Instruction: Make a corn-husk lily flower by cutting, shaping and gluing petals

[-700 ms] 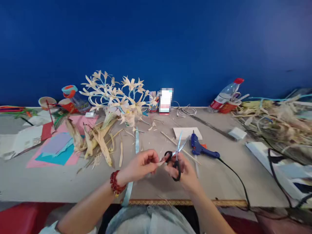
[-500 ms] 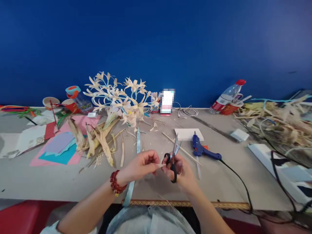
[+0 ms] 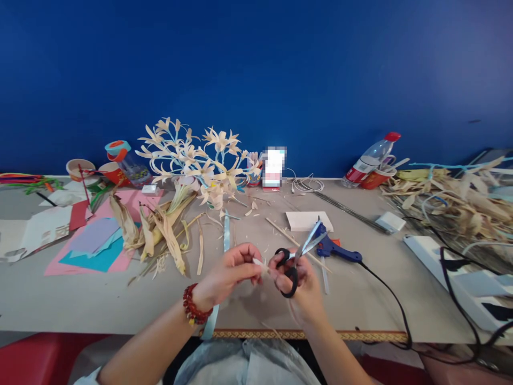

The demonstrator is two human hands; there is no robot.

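Note:
Between both hands, over the front middle of the table, is a small pale piece of husk (image 3: 262, 265). My left hand (image 3: 236, 266), with a red bead bracelet on its wrist, pinches one end of it. My right hand (image 3: 302, 289) has its fingertips at the other end and also carries scissors (image 3: 294, 270) with black handles, looped on the fingers. The scissor blades stand apart and point up and to the right, away from the husk. A light blue ribbon (image 3: 227, 235) lies on the table behind my left wrist.
A blue glue gun (image 3: 339, 250) lies right of the scissors, its cable trailing to a power strip (image 3: 433, 278). Husk flowers (image 3: 216, 171) stand at the back. Dried corn husks (image 3: 166, 230) and coloured paper (image 3: 90, 259) lie left; more husks (image 3: 473, 192) are piled right.
The scissors have tilted to the right in my right hand, from nearly upright. The pale husk piece has turned between my fingers, and its left end now points up.

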